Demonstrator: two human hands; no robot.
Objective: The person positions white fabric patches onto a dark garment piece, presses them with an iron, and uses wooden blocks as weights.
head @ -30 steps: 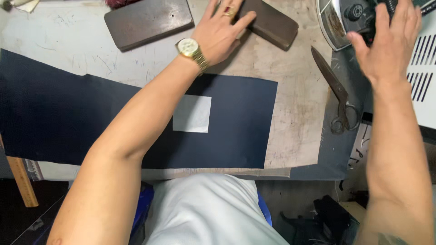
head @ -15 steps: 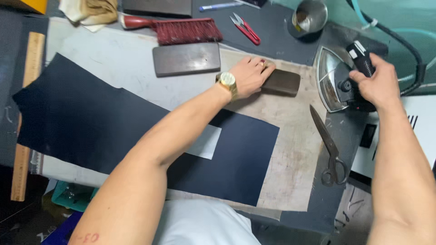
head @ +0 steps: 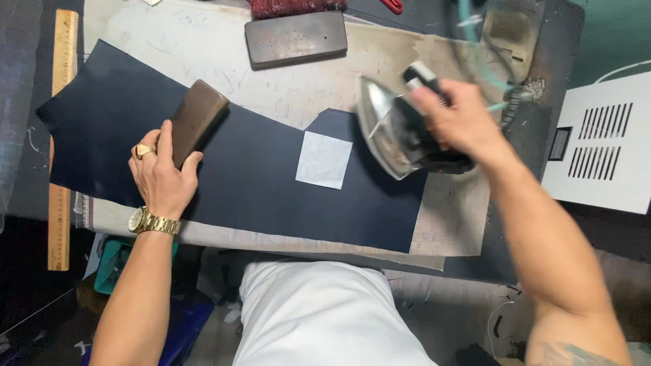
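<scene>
Your left hand clamps the brown rectangular metal weight block on the dark navy fabric sheet's left end, probably pinning it flat, while your right hand grips the tilted silver iron just right of the white square patch.

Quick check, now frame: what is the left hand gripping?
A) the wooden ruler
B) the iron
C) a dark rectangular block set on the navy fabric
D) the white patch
C: the left hand wraps the near end of the dark rectangular block, which lies on the navy fabric; the iron is in the right hand, and the wooden ruler and white patch are untouched.
</scene>
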